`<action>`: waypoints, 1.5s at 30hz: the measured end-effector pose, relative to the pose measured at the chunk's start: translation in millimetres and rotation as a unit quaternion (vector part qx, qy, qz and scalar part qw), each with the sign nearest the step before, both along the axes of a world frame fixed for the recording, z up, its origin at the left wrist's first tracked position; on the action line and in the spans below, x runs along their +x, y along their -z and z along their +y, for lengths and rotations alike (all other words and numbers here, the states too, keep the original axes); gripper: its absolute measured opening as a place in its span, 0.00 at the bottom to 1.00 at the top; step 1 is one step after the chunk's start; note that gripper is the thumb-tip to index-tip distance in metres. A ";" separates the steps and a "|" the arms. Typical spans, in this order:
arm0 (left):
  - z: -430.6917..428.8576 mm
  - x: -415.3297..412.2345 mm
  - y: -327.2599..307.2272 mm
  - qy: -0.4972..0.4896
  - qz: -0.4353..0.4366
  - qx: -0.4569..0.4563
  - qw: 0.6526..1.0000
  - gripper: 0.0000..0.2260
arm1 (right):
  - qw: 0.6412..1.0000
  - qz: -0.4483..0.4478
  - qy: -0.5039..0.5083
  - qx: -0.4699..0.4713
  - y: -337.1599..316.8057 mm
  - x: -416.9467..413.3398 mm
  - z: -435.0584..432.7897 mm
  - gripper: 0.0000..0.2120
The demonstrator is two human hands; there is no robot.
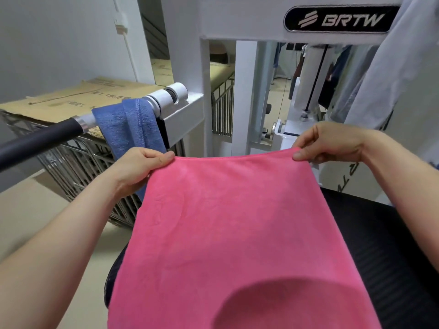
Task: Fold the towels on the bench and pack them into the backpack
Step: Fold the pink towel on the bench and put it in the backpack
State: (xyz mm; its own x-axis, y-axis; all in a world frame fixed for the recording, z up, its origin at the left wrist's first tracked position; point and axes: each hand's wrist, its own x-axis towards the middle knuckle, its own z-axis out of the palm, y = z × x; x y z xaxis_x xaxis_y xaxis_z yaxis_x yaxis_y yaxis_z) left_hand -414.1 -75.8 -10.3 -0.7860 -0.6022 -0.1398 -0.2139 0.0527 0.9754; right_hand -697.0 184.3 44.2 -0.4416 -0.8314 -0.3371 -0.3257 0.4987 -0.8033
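While we hold it stretched over the black bench (380,245), item one: pink towel (225,222), soft, light, limp, likely to sag unless kept taut. Our left hand (140,169) and right hand (330,143) pinch its far corners. Item two: blue towel (129,124), draped on the bar (42,138).

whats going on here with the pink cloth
A person holds a pink towel spread out by its far edge, the left hand pinching one corner and the right hand pinching the other. It hangs open over a black bench and is not yet folded. A blue towel is draped over the machine bar behind. No backpack is in view.
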 end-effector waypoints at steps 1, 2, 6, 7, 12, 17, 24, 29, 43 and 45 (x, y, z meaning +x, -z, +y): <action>1.3 -2.4 0.0 -0.027 -0.012 -0.044 0.999 0.16 | 1.000 0.008 0.012 0.001 0.4 -0.9 -1.8 0.13; 2.5 -5.2 -0.7 -0.051 -0.027 -0.110 0.992 0.11 | 1.000 0.015 0.020 0.004 0.6 -1.2 -3.5 0.14; 2.2 -5.0 -14.8 -0.032 -0.029 -0.250 0.967 0.06 | 0.999 0.044 0.029 -0.008 -2.1 0.1 -11.5 0.09; 1.1 -0.6 -20.9 0.005 -0.044 -0.237 0.971 0.09 | 0.998 0.056 0.031 -0.014 -3.3 1.5 -13.4 0.09; -2.7 3.3 -28.0 0.035 -0.150 -0.346 0.925 0.04 | 0.972 0.229 0.027 0.031 -4.8 15.2 -26.9 0.07; 13.3 0.1 -23.9 -0.140 -0.089 -0.524 0.835 0.08 | 0.963 0.172 0.166 -0.128 -6.2 31.2 -25.9 0.06; 60.3 55.2 -29.7 -0.175 0.077 -0.437 0.879 0.16 | 0.938 0.191 0.162 -0.237 -16.2 94.4 48.0 0.08; 98.9 105.6 -3.8 -0.120 0.126 -0.373 0.911 0.26 | 0.933 0.224 0.158 -0.233 4.0 138.5 99.0 0.13; 144.6 167.3 27.1 -0.045 0.170 -0.384 0.906 0.19 | 0.878 0.378 0.140 -0.257 58.1 200.6 153.9 0.18; 147.3 171.1 28.6 -0.034 0.164 -0.426 0.889 0.14 | 0.870 0.412 0.115 -0.244 59.3 201.6 157.2 0.17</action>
